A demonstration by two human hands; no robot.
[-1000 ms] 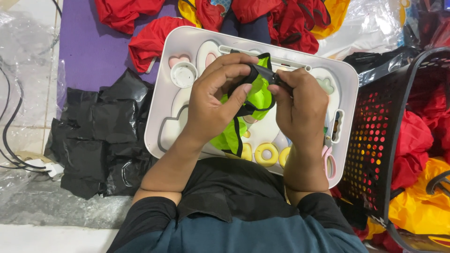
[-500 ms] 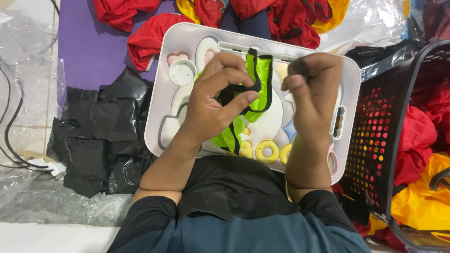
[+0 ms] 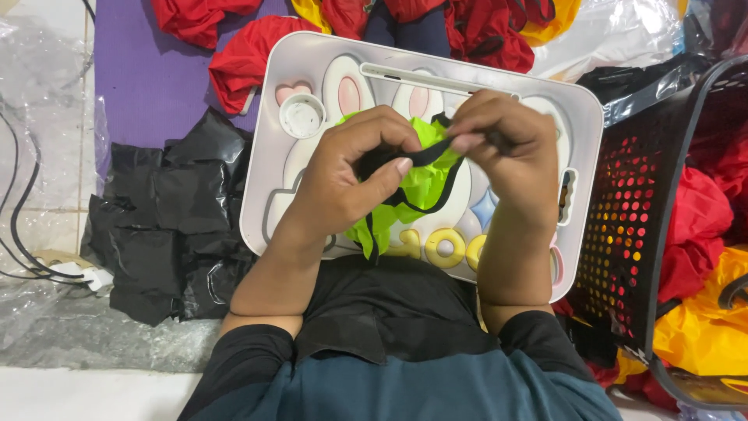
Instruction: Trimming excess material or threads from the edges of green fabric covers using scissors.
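Note:
My left hand (image 3: 351, 179) and my right hand (image 3: 506, 156) both grip a small lime-green fabric piece (image 3: 413, 187) trimmed with a black strap. The strap is stretched between my thumbs and fingers. I hold it just above a white lap tray (image 3: 580, 125) printed with rabbit shapes. A small round white cup holder (image 3: 301, 117) sits in the tray's far left corner. Part of the green fabric hangs down below my left palm.
A black perforated basket (image 3: 631, 234) at the right holds red and yellow fabric (image 3: 693, 312). Folded black fabric pieces (image 3: 164, 226) lie at the left on clear plastic sheeting. Red, yellow and dark garments (image 3: 436, 23) are heaped beyond the tray on a purple mat (image 3: 148, 70). Black cables (image 3: 19, 210) run along the left edge.
My hands have drawn back together after spreading apart. The green piece, held long and open before, is now bunched between them with the black strap pulled taut.

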